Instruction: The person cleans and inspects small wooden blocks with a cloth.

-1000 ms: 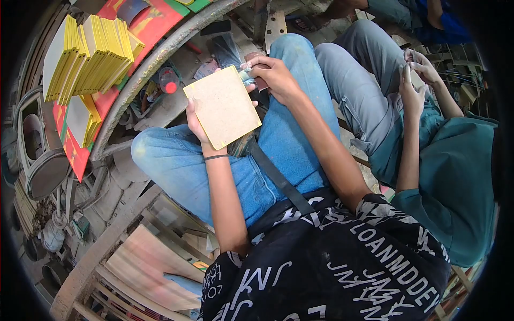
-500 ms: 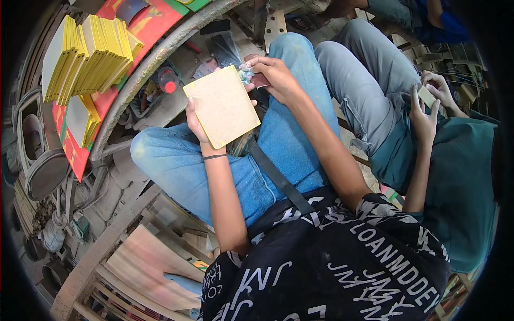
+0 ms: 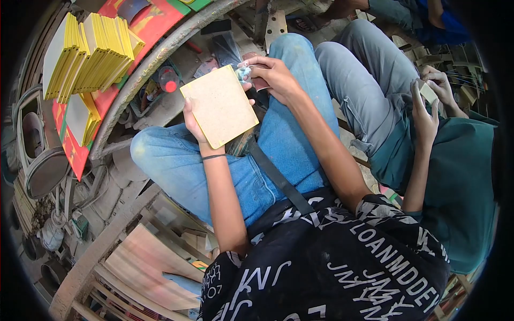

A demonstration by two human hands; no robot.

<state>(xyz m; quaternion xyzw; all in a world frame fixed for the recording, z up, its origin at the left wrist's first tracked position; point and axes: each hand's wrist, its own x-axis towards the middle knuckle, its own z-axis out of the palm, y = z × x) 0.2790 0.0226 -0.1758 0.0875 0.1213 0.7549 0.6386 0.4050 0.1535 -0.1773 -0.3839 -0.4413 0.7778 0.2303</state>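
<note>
A flat tan board (image 3: 219, 107) with yellow-painted edges lies over my left hand (image 3: 193, 122). That hand is closed on it from beneath, thumb along the left edge and fingertips showing past the right edge. At the board's upper right corner, my right hand (image 3: 279, 79) pinches a small crumpled bluish-white rag (image 3: 243, 73) against the yellow edge. Under the right hand's fingers a reddish-brown sheet (image 3: 260, 84) shows, partly hidden.
Stacked yellow-edged boards (image 3: 88, 56) stand on a red and green painted surface (image 3: 69, 152) at left. A bottle with a red cap (image 3: 170, 86) lies beyond my knee. To the right, another person's hands (image 3: 425, 109) hold a small block (image 3: 428, 93). A wooden frame (image 3: 99, 249) is at lower left.
The board has shifted slightly left with my left hand. My right hand and the rag have moved slightly left along the board's edge. The other person's block has turned a little.
</note>
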